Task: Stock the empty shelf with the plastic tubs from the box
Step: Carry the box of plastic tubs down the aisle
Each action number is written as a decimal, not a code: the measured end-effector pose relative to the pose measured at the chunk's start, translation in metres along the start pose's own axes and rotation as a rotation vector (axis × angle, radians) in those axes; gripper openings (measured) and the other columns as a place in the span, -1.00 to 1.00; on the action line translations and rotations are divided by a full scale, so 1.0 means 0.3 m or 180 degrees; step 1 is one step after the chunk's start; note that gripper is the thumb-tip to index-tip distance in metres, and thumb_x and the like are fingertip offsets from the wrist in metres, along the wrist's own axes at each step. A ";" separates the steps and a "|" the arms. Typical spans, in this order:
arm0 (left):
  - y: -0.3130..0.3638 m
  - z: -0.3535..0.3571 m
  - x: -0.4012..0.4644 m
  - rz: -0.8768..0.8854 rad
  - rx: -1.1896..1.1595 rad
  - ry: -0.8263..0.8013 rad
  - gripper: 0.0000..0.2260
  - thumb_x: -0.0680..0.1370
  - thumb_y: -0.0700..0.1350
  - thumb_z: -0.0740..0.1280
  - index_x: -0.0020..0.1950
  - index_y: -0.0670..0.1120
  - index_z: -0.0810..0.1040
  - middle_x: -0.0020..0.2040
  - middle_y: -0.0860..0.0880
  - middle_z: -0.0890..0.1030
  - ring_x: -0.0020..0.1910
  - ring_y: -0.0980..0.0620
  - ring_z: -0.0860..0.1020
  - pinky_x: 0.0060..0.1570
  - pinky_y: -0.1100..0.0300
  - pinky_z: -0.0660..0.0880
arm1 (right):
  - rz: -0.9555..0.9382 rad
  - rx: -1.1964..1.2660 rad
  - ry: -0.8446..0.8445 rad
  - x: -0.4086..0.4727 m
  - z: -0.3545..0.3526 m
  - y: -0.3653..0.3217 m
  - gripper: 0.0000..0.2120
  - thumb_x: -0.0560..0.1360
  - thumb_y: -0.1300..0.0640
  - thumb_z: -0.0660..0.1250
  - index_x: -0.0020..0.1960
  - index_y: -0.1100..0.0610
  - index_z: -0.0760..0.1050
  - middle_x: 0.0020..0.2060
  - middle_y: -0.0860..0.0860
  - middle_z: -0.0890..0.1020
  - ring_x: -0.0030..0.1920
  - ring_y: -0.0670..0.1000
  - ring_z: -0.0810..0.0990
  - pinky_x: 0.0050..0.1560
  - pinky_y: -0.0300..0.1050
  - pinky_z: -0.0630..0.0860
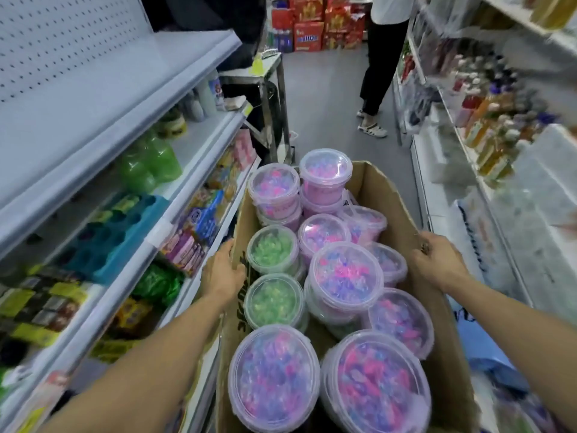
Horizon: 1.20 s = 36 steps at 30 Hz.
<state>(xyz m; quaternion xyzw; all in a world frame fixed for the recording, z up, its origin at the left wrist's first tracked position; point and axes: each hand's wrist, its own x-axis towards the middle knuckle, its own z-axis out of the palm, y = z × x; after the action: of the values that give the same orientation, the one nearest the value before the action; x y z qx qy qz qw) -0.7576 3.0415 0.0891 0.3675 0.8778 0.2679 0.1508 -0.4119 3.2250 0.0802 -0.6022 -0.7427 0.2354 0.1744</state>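
Both hands [222, 273] [437, 264] grip the cardboard box [402, 207] walls — round clear-lidded tubs [345, 273] inside.

- Left hand [222, 276]: bare, no ring or glove visible.
- Right hand [437, 264]: bare likewise.
- Both forearms bare, no sleeve, watch or band showing.

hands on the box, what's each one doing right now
Left hand: grips the left wall of the cardboard box.
Right hand: grips the box's right wall at its top edge.
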 end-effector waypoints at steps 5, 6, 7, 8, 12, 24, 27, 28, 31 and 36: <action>0.144 0.063 0.395 0.0074 0.0099 -0.0041 -0.45 0.49 -0.18 0.35 0.47 -0.01 0.32 -0.05 -0.19 0.67 -0.11 -0.20 0.63 -0.11 0.01 0.58 | 0.0104 0.0048 0.0019 0.370 0.025 -0.052 -0.82 0.41 0.20 0.26 -0.01 0.08 0.53 -0.27 0.11 0.64 -0.21 0.22 0.59 -0.15 0.00 0.53; 0.172 0.081 0.471 0.0071 0.0150 -0.0026 -0.45 0.49 -0.17 0.35 0.47 -0.01 0.33 -0.03 -0.20 0.67 -0.09 -0.20 0.62 -0.08 0.01 0.57 | 0.0129 0.0058 0.0002 0.441 0.031 -0.061 -0.83 0.40 0.18 0.25 -0.03 0.06 0.52 -0.27 0.10 0.64 -0.20 0.22 0.59 -0.14 0.00 0.54; 0.194 0.105 0.548 0.0080 0.0196 0.0006 -0.45 0.49 -0.17 0.36 0.47 -0.01 0.33 -0.03 -0.20 0.67 -0.08 -0.20 0.62 -0.07 0.02 0.56 | 0.0157 0.0068 -0.0008 0.513 0.038 -0.070 -0.85 0.39 0.15 0.24 -0.06 0.04 0.51 -0.27 0.10 0.63 -0.21 0.23 0.59 -0.14 0.01 0.54; 0.216 0.130 0.624 0.0085 0.0211 0.0021 -0.45 0.48 -0.17 0.36 0.46 -0.01 0.34 -0.05 -0.19 0.67 -0.10 -0.20 0.62 -0.08 0.02 0.57 | 0.0174 0.0092 -0.0013 0.587 0.047 -0.080 -0.86 0.38 0.12 0.22 -0.09 0.04 0.49 -0.29 0.09 0.62 -0.22 0.23 0.58 -0.16 0.01 0.53; 0.295 0.239 0.921 0.0087 0.0143 -0.0018 -0.45 0.49 -0.18 0.37 0.47 -0.04 0.33 -0.14 -0.20 0.66 -0.19 -0.19 0.62 -0.13 0.01 0.58 | 0.0125 0.0245 -0.0035 0.890 0.091 -0.116 -0.86 0.29 0.03 0.14 -0.20 0.00 0.42 -0.36 0.05 0.55 -0.28 0.19 0.52 -0.24 -0.06 0.44; 0.414 0.544 1.805 -0.0004 -0.0042 -0.0238 -0.44 0.45 -0.13 0.36 0.41 0.15 0.30 0.06 -0.04 0.66 -0.03 -0.09 0.63 -0.03 -0.06 0.59 | 0.0537 0.0285 -0.0142 1.710 0.301 -0.174 -0.66 0.42 0.14 0.25 0.18 -0.02 0.51 -0.18 0.14 0.66 -0.14 0.24 0.61 -0.09 0.05 0.56; 0.428 0.617 1.977 0.0017 -0.0049 -0.0205 -0.44 0.45 -0.16 0.39 0.43 0.08 0.34 0.14 -0.07 0.63 0.06 -0.12 0.61 0.06 -0.08 0.56 | 0.0672 0.0373 -0.0182 1.850 0.390 -0.163 -0.64 0.38 0.08 0.20 0.16 -0.06 0.50 -0.21 0.10 0.66 -0.14 0.22 0.62 -0.05 0.07 0.57; 0.419 0.651 2.047 0.0010 -0.0001 -0.0230 -0.45 0.45 -0.15 0.39 0.42 0.08 0.35 0.12 -0.06 0.64 0.04 -0.12 0.61 0.05 -0.07 0.56 | 0.0705 0.0429 -0.0184 1.906 0.434 -0.146 -0.60 0.35 0.03 0.17 0.17 -0.08 0.48 -0.21 0.08 0.66 -0.13 0.20 0.63 -0.03 0.08 0.58; 0.408 0.724 2.223 0.0106 0.0161 -0.0372 -0.46 0.45 -0.10 0.36 0.40 0.13 0.34 0.04 0.00 0.66 -0.05 -0.09 0.63 -0.01 -0.03 0.58 | 0.0811 0.0385 -0.0155 2.047 0.553 -0.115 -0.57 0.34 0.02 0.15 0.20 -0.07 0.44 -0.18 0.09 0.66 -0.11 0.20 0.63 0.00 0.10 0.57; 0.397 0.818 2.426 0.0182 0.0341 -0.0303 -0.51 0.47 -0.15 0.37 0.38 0.09 0.38 -0.04 -0.07 0.66 -0.09 -0.15 0.60 -0.10 0.03 0.55 | 0.0833 0.0245 -0.0042 2.198 0.673 -0.166 -0.73 0.46 0.19 0.24 0.14 0.10 0.50 -0.28 0.16 0.58 -0.23 0.23 0.56 -0.17 -0.02 0.47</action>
<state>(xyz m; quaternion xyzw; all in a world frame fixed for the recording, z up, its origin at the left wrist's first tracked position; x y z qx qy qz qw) -1.0751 3.7278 -0.0903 0.4123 0.8718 0.2069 0.1649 -0.7030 3.8326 -0.0753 -0.6853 -0.6493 0.2885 0.1603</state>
